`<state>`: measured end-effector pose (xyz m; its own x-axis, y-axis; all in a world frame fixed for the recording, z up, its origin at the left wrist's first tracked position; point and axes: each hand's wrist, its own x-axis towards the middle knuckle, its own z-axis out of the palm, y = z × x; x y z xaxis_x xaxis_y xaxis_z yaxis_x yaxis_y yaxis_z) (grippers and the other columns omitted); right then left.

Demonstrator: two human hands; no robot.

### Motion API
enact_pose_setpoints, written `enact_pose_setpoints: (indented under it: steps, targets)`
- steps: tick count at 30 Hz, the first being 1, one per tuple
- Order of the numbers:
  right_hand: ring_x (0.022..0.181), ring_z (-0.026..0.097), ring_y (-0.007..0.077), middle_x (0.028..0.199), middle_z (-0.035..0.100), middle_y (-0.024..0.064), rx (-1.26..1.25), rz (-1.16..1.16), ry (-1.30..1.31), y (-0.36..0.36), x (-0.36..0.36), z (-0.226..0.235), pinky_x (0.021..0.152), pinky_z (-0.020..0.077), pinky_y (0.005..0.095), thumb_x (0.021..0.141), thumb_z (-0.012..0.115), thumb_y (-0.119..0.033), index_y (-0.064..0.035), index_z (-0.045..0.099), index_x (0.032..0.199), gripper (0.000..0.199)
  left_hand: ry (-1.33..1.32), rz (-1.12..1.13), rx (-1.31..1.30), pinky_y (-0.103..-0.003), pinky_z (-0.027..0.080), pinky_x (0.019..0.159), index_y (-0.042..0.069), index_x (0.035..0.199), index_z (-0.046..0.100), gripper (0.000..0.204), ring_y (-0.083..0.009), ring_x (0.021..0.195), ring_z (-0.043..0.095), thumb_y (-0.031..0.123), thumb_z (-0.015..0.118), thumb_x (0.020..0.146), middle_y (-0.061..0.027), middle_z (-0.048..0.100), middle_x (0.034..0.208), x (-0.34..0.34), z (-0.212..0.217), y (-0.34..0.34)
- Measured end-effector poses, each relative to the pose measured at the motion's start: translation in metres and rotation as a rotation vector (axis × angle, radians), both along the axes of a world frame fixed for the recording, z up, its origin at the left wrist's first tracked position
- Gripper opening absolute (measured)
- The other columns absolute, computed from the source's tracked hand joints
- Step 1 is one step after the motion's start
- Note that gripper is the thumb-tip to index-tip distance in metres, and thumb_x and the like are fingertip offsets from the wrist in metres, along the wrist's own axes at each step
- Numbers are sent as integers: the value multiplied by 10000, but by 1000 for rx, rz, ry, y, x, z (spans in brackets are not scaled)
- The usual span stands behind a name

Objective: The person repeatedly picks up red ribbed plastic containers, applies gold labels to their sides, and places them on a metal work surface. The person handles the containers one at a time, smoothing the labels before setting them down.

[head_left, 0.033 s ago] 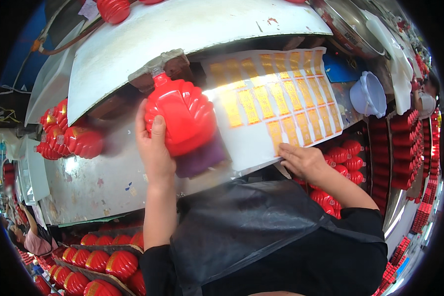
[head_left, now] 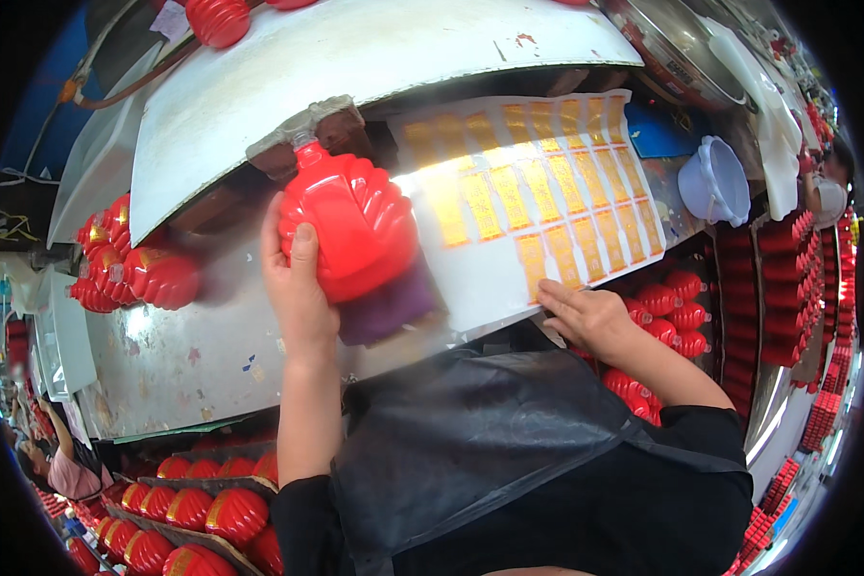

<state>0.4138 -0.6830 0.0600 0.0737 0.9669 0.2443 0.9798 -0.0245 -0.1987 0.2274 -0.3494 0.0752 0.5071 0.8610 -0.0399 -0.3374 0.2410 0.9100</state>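
Observation:
My left hand [head_left: 300, 274] is wrapped round the side of a red ribbed plastic bottle [head_left: 346, 226], its thumb on the near face. The bottle tilts, with its clear neck against a grey-brown block [head_left: 341, 130] at the shelf edge. A purple pad [head_left: 394, 312] shows beneath it. To the right lies a white sheet of gold labels [head_left: 490, 288], several rows of them, some washed out by glare. At the sheet's near edge my right hand [head_left: 590, 317] has its fingertips pinched at the lower end of a gold label [head_left: 531, 264]. Whether that label is lifted, I cannot tell.
Several red bottles [head_left: 158, 274] lie on the metal table [head_left: 202, 360] at left. More fill racks [head_left: 192, 509] at lower left and below the table at right. A pale bucket [head_left: 715, 182] stands at the right; a white shelf [head_left: 384, 58] runs across the far side.

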Motion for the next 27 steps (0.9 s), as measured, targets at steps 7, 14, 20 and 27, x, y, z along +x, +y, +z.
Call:
enact_pose_setpoints:
  steps: [7, 14, 20, 27]
  targets:
    - [746, 741, 222, 1263, 728, 128, -78, -57, -169, -3, -10, -12, 658, 596, 318, 817, 821, -121, -44, 712, 1246, 449, 136, 54, 205, -398, 441, 1165, 24, 1589, 372, 629, -238, 1360, 537, 171, 650, 1044, -157, 492, 1536, -3, -1, -7]
    - [753, 726, 156, 829, 783, 83, -287, -426, 912, 43, 16, 30, 681, 575, 306, 969, 712, -106, 37, 806, 943, 174, 157, -8, 202, -400, 436, 1156, -4, 1602, 328, 809, -259, 1350, 529, 186, 755, 942, -180, 478, 1512, -7, 6, -13]
    - [618, 634, 65, 787, 749, 53, -369, -450, 1270, 153, 45, 101, 570, 494, 233, 967, 741, -195, 27, 804, 998, 233, 312, 4, 279, -414, 425, 1169, -19, 1600, 333, 879, -282, 1392, 497, 222, 796, 892, -210, 476, 1509, -9, 13, -11]
    - [699, 741, 225, 801, 714, 110, 369, 354, 238, 233, -6, 132, 555, 539, 327, 844, 740, -56, -49, 723, 977, 135, 248, -40, 263, -409, 415, 1156, 12, 1586, 390, 759, -278, 1366, 516, 273, 723, 956, -199, 522, 1470, -6, 28, 11]
